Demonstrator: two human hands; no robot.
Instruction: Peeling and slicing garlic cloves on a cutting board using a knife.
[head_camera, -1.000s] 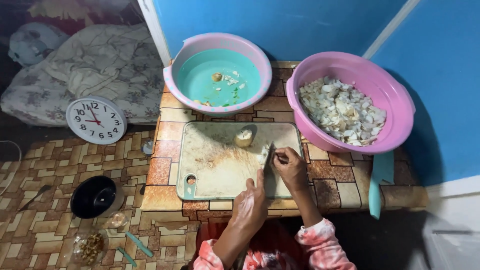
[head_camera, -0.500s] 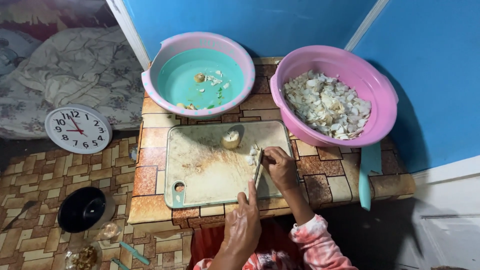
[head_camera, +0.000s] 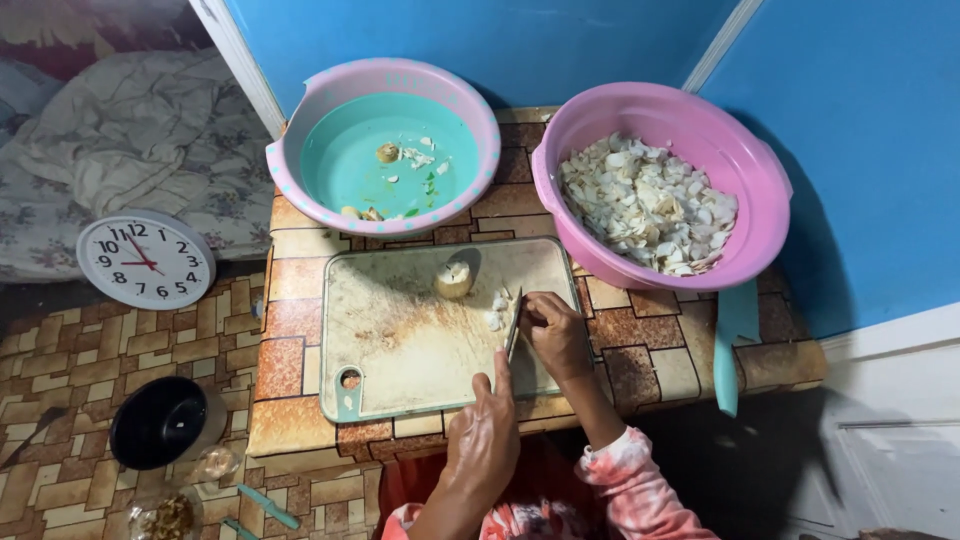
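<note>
while the right hand (head_camera: 556, 335) grips a knife (head_camera: 513, 332) over the cutting board (head_camera: 400, 340), the left hand (head_camera: 487, 432) touches the blade, fingers extended.

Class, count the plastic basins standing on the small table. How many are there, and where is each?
2. The pink basin with a teal inside stands behind the cutting board; the all-pink basin, holding pale slices, stands at the right.

Right hand (head_camera: 555, 335) gripping knife (head_camera: 513, 328), likely slicing, cutting board (head_camera: 400, 340)
</note>
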